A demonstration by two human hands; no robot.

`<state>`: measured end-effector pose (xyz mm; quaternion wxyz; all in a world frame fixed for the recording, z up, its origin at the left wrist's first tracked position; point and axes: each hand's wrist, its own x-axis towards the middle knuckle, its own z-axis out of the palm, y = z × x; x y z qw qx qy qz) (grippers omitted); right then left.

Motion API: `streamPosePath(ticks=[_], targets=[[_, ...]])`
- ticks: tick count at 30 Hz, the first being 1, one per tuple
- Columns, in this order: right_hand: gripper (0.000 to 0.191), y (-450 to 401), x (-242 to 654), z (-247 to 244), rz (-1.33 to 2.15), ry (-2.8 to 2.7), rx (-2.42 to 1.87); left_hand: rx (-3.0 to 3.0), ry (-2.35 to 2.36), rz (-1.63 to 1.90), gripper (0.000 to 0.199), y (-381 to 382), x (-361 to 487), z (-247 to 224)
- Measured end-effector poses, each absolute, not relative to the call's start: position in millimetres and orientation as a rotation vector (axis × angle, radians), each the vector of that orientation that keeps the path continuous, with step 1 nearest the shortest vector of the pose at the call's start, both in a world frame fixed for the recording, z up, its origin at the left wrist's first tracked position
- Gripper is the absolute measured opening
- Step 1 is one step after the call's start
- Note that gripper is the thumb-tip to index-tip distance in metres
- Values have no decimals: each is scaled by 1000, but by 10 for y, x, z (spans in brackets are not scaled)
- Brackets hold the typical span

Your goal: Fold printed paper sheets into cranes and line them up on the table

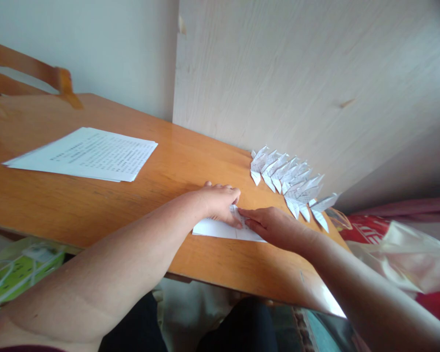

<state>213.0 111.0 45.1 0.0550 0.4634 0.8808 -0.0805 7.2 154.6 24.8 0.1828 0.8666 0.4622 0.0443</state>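
Observation:
A partly folded sheet of white paper (214,229) lies on the wooden table, close to its front edge. My left hand (222,203) is curled over the far side of the paper, its thumb pressed onto the sheet. From the right, my right hand (267,225) reaches in with closed fingers against a folded-up part of the same paper, touching near the left thumb. Between them the hands hide much of the fold. Several folded paper pieces (291,176) with pointed tips stand in a row beyond my right hand.
A stack of printed sheets (106,154) rests on the table (179,166) at the left. A wooden chair (25,68) is at the far left. Light wood panelling (278,73) rises behind the table. Plastic bags (418,254) lie at the right, with a green bag (22,274) lower left.

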Motion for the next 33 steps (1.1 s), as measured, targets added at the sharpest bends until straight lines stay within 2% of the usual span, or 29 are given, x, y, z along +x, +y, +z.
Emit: streamPosePath(ticks=[17, 26, 33], targets=[[53, 703, 2508, 531, -94, 2625, 1394, 2453, 1293, 115, 66, 1534, 55, 275], [49, 551, 2732, 474, -188, 2614, 1483, 2447, 1307, 96, 65, 1548, 57, 262], [52, 431, 2878, 423, -95, 2593, 1486, 2448, 1314, 104, 66, 1581, 51, 220]])
